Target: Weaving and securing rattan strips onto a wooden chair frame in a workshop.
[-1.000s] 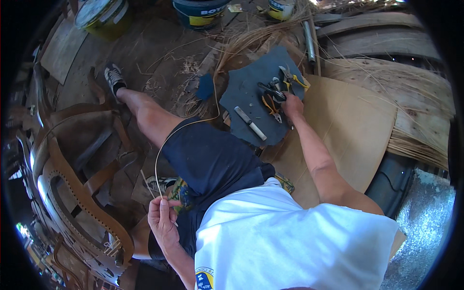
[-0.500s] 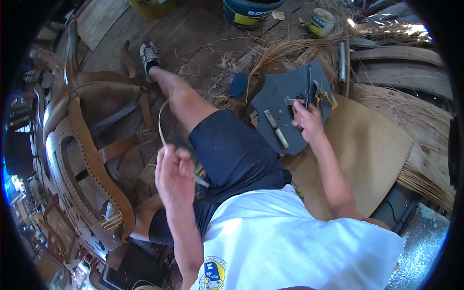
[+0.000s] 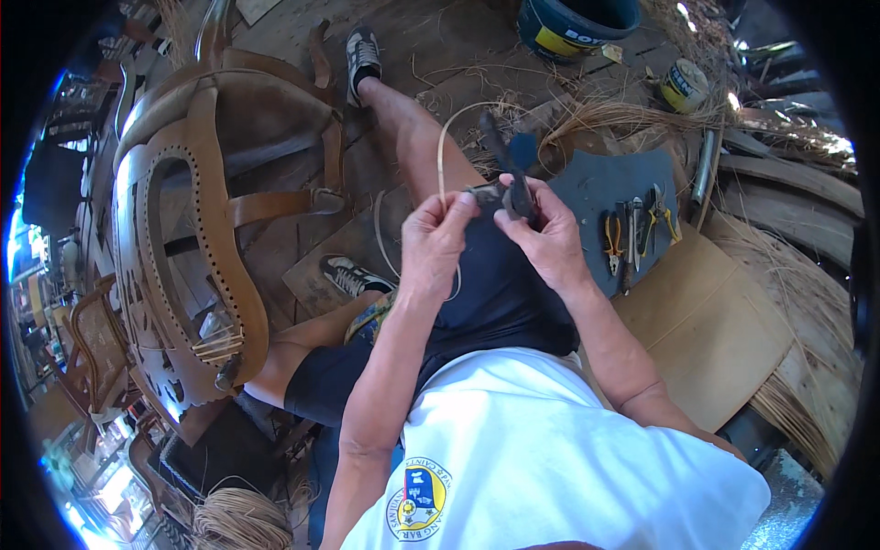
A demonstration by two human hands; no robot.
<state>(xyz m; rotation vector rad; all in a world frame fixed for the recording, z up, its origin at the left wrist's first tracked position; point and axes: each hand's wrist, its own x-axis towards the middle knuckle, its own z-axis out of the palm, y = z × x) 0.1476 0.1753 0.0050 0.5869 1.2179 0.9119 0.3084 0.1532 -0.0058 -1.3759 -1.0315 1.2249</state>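
My left hand (image 3: 433, 238) pinches a pale, thin cane strip (image 3: 442, 151) that curves in loops above and below the fingers. Close beside it, my right hand (image 3: 548, 234) grips a dark long tool (image 3: 498, 142) whose short crosspiece (image 3: 486, 193) points toward my left fingertips. Its exact kind is not clear. Both hands meet above my dark shorts. Past my right hand, a dark grey mat (image 3: 587, 179) carries orange-handled pliers (image 3: 612, 240), yellow-and-black cutters (image 3: 655, 220) and slim tools (image 3: 634, 234).
On the left stands a carved brown wooden chair frame (image 3: 240, 312) with a row of small holes. A dark bucket (image 3: 559, 41) and a small tin (image 3: 684, 87) sit farther off. Loose cane strands (image 3: 614, 115) litter the floor; a brown board (image 3: 706, 312) lies right.
My right hand has come off the mat with the dark tool and moved left to my left hand. My left hand, with the strip, has moved right and up. The view has shifted.
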